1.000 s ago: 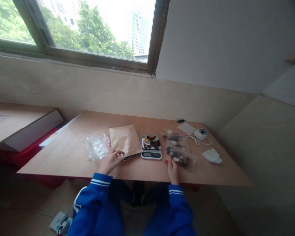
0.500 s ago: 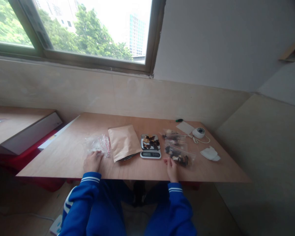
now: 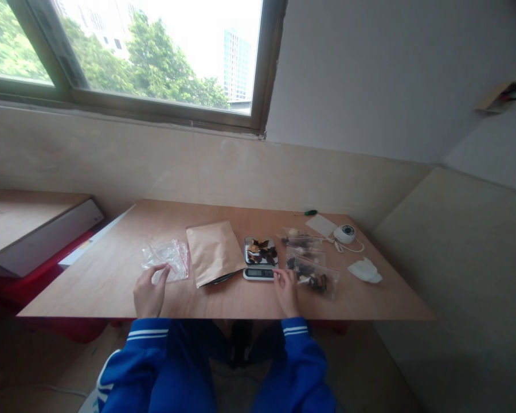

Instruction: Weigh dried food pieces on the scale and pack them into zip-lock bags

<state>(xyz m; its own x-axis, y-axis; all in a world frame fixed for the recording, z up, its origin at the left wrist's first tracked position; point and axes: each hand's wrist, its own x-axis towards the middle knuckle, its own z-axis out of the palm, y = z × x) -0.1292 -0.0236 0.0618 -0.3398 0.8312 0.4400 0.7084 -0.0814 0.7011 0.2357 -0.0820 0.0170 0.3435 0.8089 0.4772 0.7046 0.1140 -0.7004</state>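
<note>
My left hand [image 3: 149, 291] is at the near left of the table, thumb and fingertips pinched together at the near edge of a clear zip bag [image 3: 175, 253] with a red strip. My right hand [image 3: 286, 291] reaches to the right end of a white kitchen scale [image 3: 250, 279], fingertips touching its button area and nothing held. Dark and yellowish dried pieces [image 3: 261, 251] lie on the scale's platform. Left of the scale rests a brown paper pouch [image 3: 215, 249]. Beside my right hand are clear zip bags [image 3: 322, 281] holding dark and pale dried pieces.
Farther right lie a crumpled white tissue [image 3: 365, 270], a white round device with a cord [image 3: 344, 233] and a white paper sheet [image 3: 321, 225]. A green-handled screwdriver [image 3: 311, 213] is by the wall. Another table [image 3: 26, 212] stands at the left.
My right hand has moved left from the filled zip bags to the scale's right end. The left hand has shifted slightly left and its fingers have drawn into a pinch.
</note>
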